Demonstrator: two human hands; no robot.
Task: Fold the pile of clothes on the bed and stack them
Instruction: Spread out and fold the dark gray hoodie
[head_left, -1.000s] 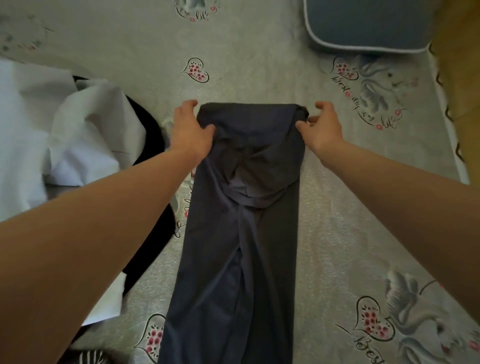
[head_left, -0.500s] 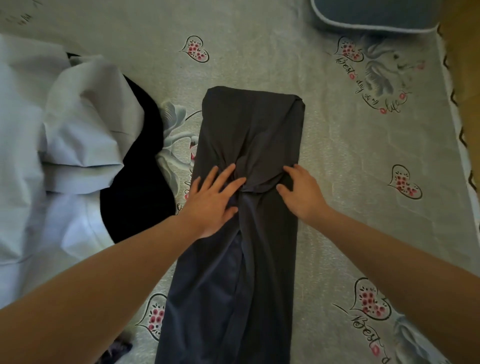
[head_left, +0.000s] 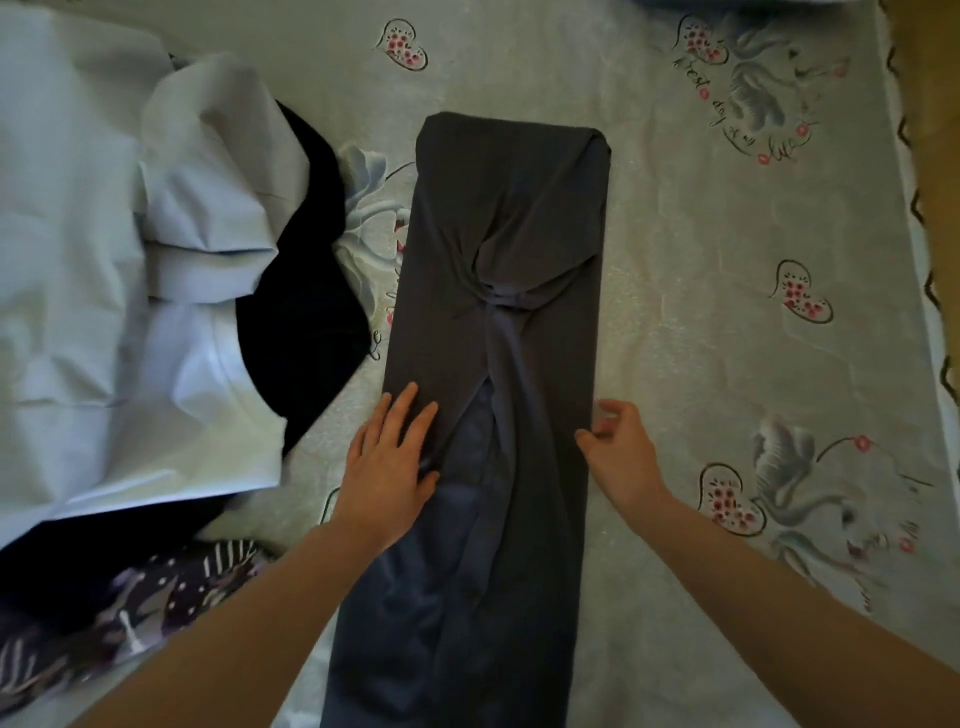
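A dark grey garment (head_left: 498, 291) lies folded into a long narrow strip down the middle of the bed, its far end squared off and a bunched crease near its middle. My left hand (head_left: 389, 462) rests flat on the strip's left edge, fingers spread. At the strip's right edge, my right hand (head_left: 621, 452) has its fingers curled, pinching the cloth's border. On the left lies the pile: a pale blue garment (head_left: 104, 260), a black one (head_left: 306, 291) beneath it, and a patterned purple one (head_left: 119, 608) at the near left.
The grey bedsheet (head_left: 727, 312) with heart and swan prints stretches out to the right of the strip. The bed's right edge (head_left: 924, 260) borders a yellowish floor. A sliver of blue pillow shows at the top edge.
Both hands have slid toward me along the strip, from its far end to past the crease. The left hand now lies flat on the left edge; the right pinches the right edge.
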